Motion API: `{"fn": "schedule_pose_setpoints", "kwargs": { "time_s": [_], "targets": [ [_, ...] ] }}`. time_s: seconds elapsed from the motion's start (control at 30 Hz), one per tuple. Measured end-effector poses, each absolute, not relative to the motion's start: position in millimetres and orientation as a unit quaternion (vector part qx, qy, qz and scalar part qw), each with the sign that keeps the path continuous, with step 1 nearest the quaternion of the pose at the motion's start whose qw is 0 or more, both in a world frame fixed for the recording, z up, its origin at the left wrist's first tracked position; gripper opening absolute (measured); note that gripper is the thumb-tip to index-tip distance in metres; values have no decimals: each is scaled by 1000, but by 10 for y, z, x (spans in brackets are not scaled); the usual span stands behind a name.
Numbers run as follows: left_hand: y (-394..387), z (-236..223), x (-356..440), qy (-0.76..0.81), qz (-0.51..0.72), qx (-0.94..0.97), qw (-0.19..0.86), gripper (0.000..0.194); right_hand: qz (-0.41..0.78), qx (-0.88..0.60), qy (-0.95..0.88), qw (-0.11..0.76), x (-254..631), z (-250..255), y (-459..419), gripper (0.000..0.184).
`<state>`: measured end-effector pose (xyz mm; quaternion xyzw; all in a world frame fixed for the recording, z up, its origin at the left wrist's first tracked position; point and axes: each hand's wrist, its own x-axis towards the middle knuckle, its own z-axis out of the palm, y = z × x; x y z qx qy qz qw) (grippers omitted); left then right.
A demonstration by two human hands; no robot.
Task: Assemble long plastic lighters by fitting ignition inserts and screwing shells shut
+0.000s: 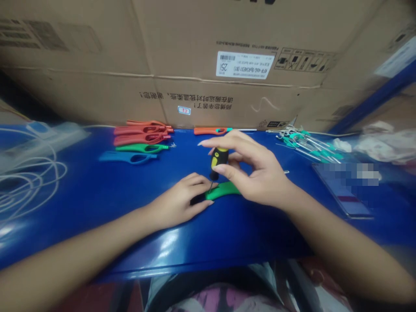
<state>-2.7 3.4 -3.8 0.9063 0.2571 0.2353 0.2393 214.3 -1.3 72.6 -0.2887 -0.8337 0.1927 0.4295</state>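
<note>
the green handle lies on the blue table between the two hands, a smooth, bright, slightly curved plastic piece. its left end sits at the thumb and fingertips of the left hand, which pinch it; its other end runs out of sight behind the right hand. that hand grips a stubby black-and-yellow screwdriver between thumb and fingers, tilted a little, with the thin shaft pointing down at the green piece just beside the left fingertips — whether the tip sits in a screw is too small to tell. the hands are near each other but not touching.

beyond the left hand lies a row of loose handles: several red ones, a second green one and a blue one. straight beyond the right hand is an orange handle with a teal part and a metal rod. farther out to the right of that hand are a heap of teal-and-metal parts and a phone. well left of the left hand lies a coiled white cable. cardboard walls off the far side — only the hands themselves cover the green piece.
</note>
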Motion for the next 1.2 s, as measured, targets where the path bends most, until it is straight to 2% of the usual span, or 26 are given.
{"fn": "schedule_pose_setpoints", "kwargs": {
  "time_s": [0.13,0.27,0.33,0.43,0.5,0.57,0.73,1.03,1.2],
  "targets": [
    [30,-45,-31,258,241,906,235,29,86,-309,-838,441,2149,708,-1,32],
    [30,-60,-33,261,242,906,228,26,200,-257,-849,415,2161,763,-36,33],
    [32,-68,-33,261,242,906,229,22,219,-237,-849,419,2164,777,-50,29],
    [30,-72,-27,262,240,905,234,21,115,-252,-855,439,2168,759,-49,25],
    [26,-69,-21,264,241,904,234,23,24,-267,-866,423,2175,738,-41,27],
    [21,-68,-13,266,246,901,237,22,-18,-265,-876,402,2183,731,-37,30],
    [13,-86,9,286,265,890,237,20,132,-237,-877,397,2188,780,-59,34],
    [26,-88,33,303,284,875,247,20,104,-259,-864,419,2157,750,-65,26],
    [31,-60,28,307,282,871,258,29,173,-285,-829,449,2195,811,-23,21]
  ]
}}
